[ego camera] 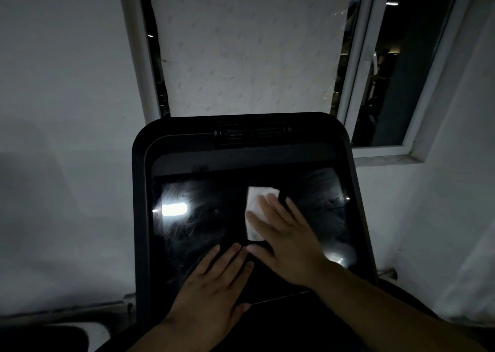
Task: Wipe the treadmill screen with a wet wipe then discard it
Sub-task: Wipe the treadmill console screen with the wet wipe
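Centrally, the right hand (286,233) presses a white wipe (256,212) flat-fingered onto the dark screen (203,217); the left hand (214,284) rests released at lower center.

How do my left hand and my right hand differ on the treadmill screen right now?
The right hand presses the white wet wipe flat against the treadmill screen; the left hand has nothing under it. The right hand sits higher, right of the screen's middle; the left hand rests lower, at the bottom edge. Both have straight, spread fingers lying flat on the dark glass.
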Demonstrator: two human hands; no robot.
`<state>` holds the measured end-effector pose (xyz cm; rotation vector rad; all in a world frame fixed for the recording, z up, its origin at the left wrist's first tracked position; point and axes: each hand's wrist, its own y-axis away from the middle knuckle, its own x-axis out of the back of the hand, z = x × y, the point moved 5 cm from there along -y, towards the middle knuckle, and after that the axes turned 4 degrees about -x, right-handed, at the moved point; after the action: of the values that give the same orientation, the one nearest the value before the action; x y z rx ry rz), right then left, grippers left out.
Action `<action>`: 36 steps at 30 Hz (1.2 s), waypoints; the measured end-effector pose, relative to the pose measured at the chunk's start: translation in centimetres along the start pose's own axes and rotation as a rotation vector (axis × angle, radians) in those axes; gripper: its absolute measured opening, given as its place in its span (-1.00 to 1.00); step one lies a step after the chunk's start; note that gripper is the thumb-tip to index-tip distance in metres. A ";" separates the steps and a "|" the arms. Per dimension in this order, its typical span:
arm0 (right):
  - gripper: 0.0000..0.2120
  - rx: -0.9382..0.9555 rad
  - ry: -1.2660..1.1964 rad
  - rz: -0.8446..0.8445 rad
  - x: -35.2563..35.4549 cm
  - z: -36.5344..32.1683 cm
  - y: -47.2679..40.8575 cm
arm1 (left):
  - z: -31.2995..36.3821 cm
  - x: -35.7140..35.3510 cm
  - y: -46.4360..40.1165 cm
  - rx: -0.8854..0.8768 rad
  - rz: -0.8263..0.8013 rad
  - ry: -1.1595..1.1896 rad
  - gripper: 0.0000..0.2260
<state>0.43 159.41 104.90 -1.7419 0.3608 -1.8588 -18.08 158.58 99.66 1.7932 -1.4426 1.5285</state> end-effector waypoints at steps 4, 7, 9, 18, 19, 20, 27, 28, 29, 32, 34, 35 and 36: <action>-0.46 -0.130 0.018 0.066 1.2 2.7 -3.5 | 0.0 0.1 0.2 0.001 0.005 -0.009 -0.38; -0.45 -0.203 -0.002 0.076 1.2 2.4 -4.9 | 0.0 0.3 0.2 0.003 0.011 -0.001 -0.40; -0.49 -0.042 0.042 0.056 -0.1 0.2 -3.0 | -0.1 0.2 0.2 -0.005 0.004 0.004 -0.40; -0.45 -0.243 0.178 -0.052 1.4 13.8 8.7 | 0.0 0.3 0.2 -0.008 -0.016 -0.009 -0.40; -0.43 -0.253 0.160 -0.062 1.6 14.0 9.5 | 0.0 0.2 0.3 -0.012 -0.016 -0.008 -0.40; -0.41 -0.242 0.144 -0.065 1.4 13.6 10.4 | 0.1 0.2 0.3 -0.016 -0.015 -0.006 -0.40; -0.45 -0.077 0.132 -0.071 -0.2 11.8 15.0 | 0.0 0.0 0.2 -0.029 -0.004 -0.016 -0.39; -0.45 -0.086 0.157 -0.074 0.3 12.5 14.0 | 0.0 -0.1 0.2 -0.028 -0.009 -0.016 -0.39; -0.44 -0.105 0.180 -0.079 0.7 13.3 13.0 | 0.0 -0.1 0.3 -0.025 -0.012 -0.017 -0.39; -0.40 -0.105 0.189 -0.106 0.4 13.2 13.9 | -0.1 -0.2 0.4 -0.024 -0.014 -0.016 -0.39; -0.38 -0.046 0.171 -0.125 -0.9 11.5 17.4 | -0.1 -0.2 0.3 -0.030 -0.009 -0.020 -0.39; -0.37 -0.024 0.154 -0.139 -1.4 10.7 18.9 | -0.1 -0.2 0.3 -0.029 -0.006 -0.023 -0.39; -0.36 -0.019 0.146 -0.155 -1.6 10.3 19.8 | -0.1 -0.3 0.4 -0.026 -0.004 -0.025 -0.38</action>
<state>14.70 146.15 93.88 -1.6928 0.3076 -2.1056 -18.41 158.68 99.31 1.8059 -1.4626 1.4833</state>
